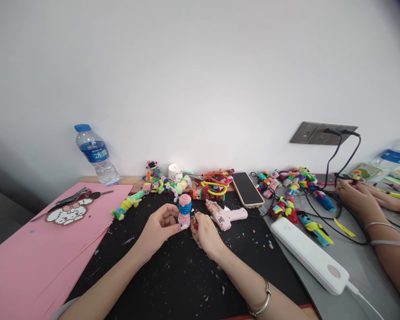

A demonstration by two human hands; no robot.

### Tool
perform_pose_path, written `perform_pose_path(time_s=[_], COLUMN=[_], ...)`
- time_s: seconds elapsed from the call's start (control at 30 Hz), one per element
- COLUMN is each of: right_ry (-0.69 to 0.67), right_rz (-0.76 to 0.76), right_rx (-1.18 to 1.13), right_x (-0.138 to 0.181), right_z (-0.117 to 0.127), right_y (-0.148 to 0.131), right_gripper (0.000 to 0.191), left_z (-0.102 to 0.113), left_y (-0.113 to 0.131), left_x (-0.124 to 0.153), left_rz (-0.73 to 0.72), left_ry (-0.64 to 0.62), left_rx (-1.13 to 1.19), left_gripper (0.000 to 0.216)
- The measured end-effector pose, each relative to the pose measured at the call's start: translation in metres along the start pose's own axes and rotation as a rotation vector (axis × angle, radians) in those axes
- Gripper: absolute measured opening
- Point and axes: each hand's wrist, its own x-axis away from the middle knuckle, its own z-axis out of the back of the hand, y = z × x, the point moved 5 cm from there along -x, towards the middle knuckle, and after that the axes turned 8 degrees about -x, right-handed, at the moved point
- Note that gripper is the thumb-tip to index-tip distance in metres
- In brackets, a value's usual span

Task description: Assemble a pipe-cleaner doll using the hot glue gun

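Observation:
Upright between my hands is a small pipe-cleaner figure, pink at the top and bottom with a blue band round its middle. My left hand is closed on its lower part, thumb and fingers pinching it. Close beside it on the right, my right hand is closed, its fingers curled round something small and dark with reddish and yellowish bits, mostly hidden. A pink glue gun lies on the black mat just past my right hand, its nozzle end crusted with residue.
Pipe-cleaner figures line the wall beside a paper cup and a phone. Pink sheets carry scissors. A water bottle leans left. A white power bank and another person's hands are right.

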Motion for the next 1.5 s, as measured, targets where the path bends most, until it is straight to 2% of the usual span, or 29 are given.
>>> perform_pose_path(time_s=[0.8, 1.2, 1.5], right_ry=[-0.037, -0.02, -0.031], right_rz=[-0.016, 0.0, -0.054], right_rx=[0.023, 0.021, -0.062], right_x=[0.0014, -0.0001, 0.0009], right_z=[-0.0022, -0.0009, -0.0014], right_y=[-0.001, 0.0028, 0.0037], right_gripper=[0.045, 0.044, 0.044], left_z=[0.0038, 0.0026, 0.0024], left_y=[0.0032, 0.0031, 0.0046], left_x=[-0.0001, 0.0005, 0.0012], left_rz=[-0.027, -0.04, -0.045], left_ry=[0.094, 0.065, 0.06], left_rx=[0.066, 0.06, 0.069], left_gripper=[0.03, 0.028, 0.028])
